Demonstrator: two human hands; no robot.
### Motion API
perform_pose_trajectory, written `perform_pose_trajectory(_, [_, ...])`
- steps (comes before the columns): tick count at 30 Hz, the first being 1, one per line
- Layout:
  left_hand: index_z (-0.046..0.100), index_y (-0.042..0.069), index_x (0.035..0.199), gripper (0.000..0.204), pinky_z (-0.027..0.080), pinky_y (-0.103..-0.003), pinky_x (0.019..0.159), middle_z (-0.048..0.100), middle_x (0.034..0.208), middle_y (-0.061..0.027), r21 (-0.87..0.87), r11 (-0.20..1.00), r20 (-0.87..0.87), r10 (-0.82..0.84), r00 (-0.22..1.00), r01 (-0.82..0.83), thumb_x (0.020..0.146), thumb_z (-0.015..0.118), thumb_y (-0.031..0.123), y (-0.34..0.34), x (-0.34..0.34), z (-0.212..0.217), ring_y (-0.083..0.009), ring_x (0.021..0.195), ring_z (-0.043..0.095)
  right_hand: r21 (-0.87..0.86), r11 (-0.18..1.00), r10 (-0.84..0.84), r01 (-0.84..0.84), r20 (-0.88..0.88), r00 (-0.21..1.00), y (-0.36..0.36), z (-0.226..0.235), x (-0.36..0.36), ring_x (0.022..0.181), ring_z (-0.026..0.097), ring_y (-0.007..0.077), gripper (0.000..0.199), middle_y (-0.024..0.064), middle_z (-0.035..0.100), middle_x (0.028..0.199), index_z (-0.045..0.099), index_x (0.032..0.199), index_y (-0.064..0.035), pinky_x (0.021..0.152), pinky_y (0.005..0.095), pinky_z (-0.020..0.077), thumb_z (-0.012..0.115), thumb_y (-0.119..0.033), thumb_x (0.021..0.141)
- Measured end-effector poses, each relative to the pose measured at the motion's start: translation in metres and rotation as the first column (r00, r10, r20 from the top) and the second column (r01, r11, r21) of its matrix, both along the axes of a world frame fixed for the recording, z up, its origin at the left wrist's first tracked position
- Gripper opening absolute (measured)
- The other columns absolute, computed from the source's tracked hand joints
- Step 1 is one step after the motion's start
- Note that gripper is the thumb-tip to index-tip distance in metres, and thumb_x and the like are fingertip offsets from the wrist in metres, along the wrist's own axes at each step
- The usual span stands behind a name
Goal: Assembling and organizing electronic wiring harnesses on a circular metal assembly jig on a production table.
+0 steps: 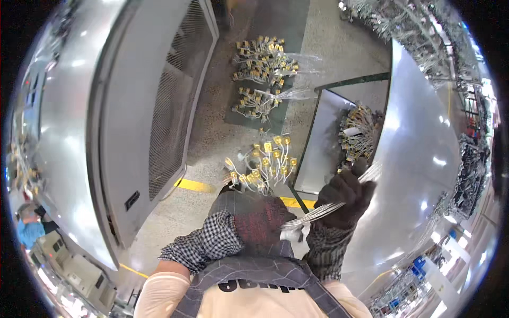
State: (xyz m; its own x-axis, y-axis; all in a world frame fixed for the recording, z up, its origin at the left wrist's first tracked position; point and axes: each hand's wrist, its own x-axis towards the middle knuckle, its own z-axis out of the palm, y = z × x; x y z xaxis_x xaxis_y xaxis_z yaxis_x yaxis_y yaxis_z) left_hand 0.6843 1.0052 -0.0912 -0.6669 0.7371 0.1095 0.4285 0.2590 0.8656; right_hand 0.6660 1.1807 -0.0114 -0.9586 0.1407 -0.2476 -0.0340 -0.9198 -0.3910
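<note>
My right hand (347,193), in a dark glove, is closed around a bundle of thin white wires (324,212). One stretch of the bundle runs from the fist down toward my left hand, and another sticks out past the knuckles. My left hand (265,220), in a dark red and grey glove, reaches across my front beside the wires; its fingers are smeared and partly hidden. Just beyond my left forearm, white wires with yellow connectors (268,159) fan out. Whether they belong to the same bundle is hidden by my arm.
At right, a metal-sided bin (323,143) holds more wires with yellow connectors (360,132), next to a shiny metal table (419,175). Several connector bundles (262,63) lie on a dark floor mat (275,21) ahead. A grey cabinet with mesh panels (132,132) stands left.
</note>
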Motion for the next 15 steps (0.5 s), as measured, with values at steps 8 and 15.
perform_pose_trajectory(8, [0.066, 0.009, 0.092, 0.033, 0.051, -0.041, 0.069, 0.062, 0.071, -0.0122, 0.164, 0.980, 0.009, 0.115, 0.993, -0.115, 0.065, 0.072, 0.027, 0.014, -0.015, -0.060, -0.0320, 0.071, 0.062, 0.280, 0.902, 0.390, -0.328, -0.207, 0.897, -0.073, 0.073, 0.003, 0.088, 0.054, 0.0149, 0.033, 0.0053, 0.058, 0.099, 0.058, 0.111, -0.0057, 0.075, 0.0310, 0.0441, 0.048, -0.032, 0.093])
perform_pose_trajectory(15, [0.066, 0.013, 0.095, 0.029, 0.053, -0.038, 0.073, 0.064, 0.074, -0.0094, 0.450, 0.851, -0.134, 0.363, 0.922, -0.270, 0.066, 0.065, 0.016, -0.049, 0.015, 0.151, -0.0270, 0.072, 0.065, 0.686, 0.600, 0.795, -0.411, -0.566, 0.216, -0.095, 0.242, 0.016, 0.104, 0.055, 0.0211, 0.032, 0.0100, 0.060, 0.110, 0.060, 0.113, -0.0065, 0.094, 0.0351, 0.0412, 0.048, -0.028, 0.093])
